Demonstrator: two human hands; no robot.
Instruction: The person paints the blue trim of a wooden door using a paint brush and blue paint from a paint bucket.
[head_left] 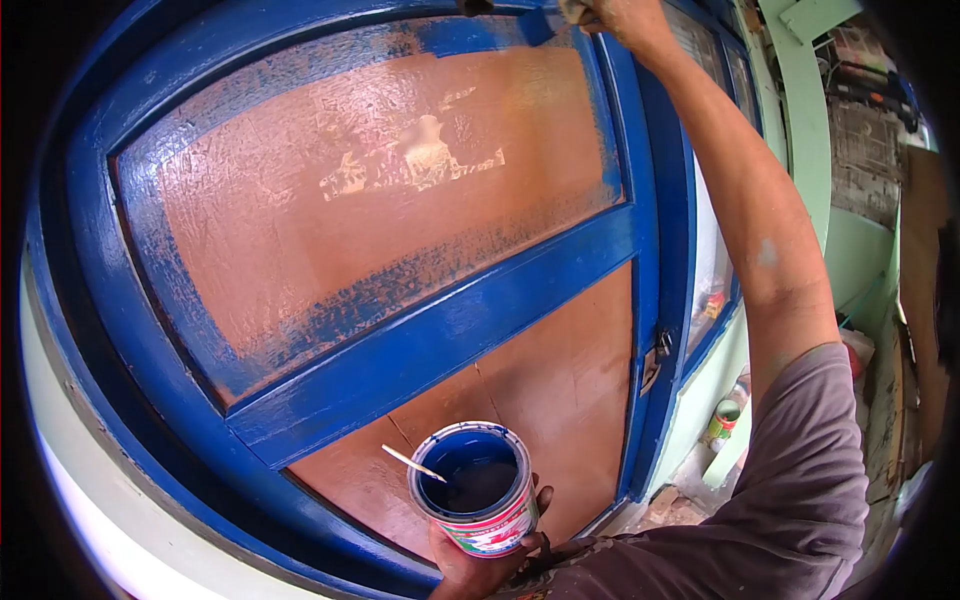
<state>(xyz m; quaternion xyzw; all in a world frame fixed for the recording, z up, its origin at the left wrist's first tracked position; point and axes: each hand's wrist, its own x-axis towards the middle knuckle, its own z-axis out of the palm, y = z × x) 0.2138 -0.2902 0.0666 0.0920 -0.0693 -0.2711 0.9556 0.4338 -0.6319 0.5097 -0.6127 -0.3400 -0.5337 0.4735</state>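
My left hand (465,565) is wrapped round a paint can (495,535) from below, with fingertips showing on its right side. Dark blue paint (478,482) lies inside, and a thin pale stick (408,460) leans over the rim. At the top edge, my right hand (622,18) is closed on a paintbrush (540,27), partly cut off by the frame. Its blue bristles are at the upper part of a brown door panel (420,190), by a strip of fresh blue. Patchy blue borders the panel, and bare pale patches show in its middle.
A blue door frame (450,385) surrounds the upper panel and a lower brown panel (550,360). A latch (655,360) sits on the right edge. Beyond it are a glass pane, a small tin (722,424) and pale green boards (800,120).
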